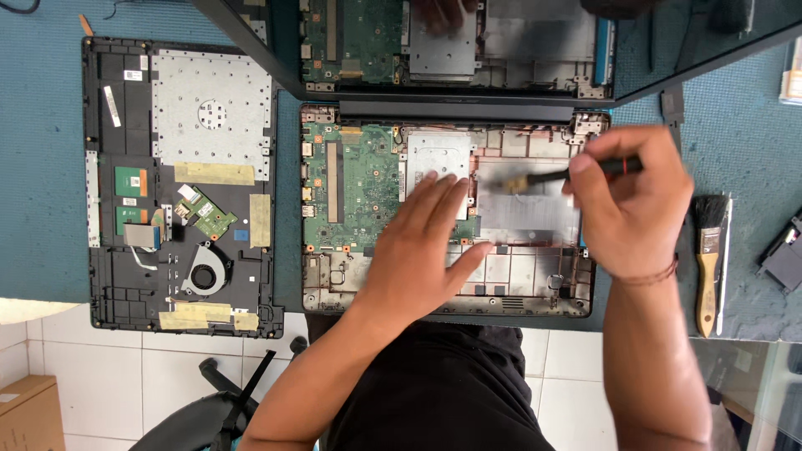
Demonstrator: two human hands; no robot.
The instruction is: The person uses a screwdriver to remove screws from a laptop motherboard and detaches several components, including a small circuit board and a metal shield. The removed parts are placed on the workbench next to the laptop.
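The flat left hand (422,246) hides part of the open black laptop base (535,292) w/ green circuit board, the small black-handled brush (543,178) in the right hand (631,205) is motion-blurred, & the dark grey object (784,255) at right is cut off by the frame edge.

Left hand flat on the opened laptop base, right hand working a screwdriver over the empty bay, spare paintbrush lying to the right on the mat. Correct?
Not quite. The right hand holds a small brush with a dark handle, not a screwdriver; its bristles sit over the empty bay. The rest stands: the left hand lies flat on the opened laptop base, and the spare paintbrush lies to the right on the mat. The head view shows it.
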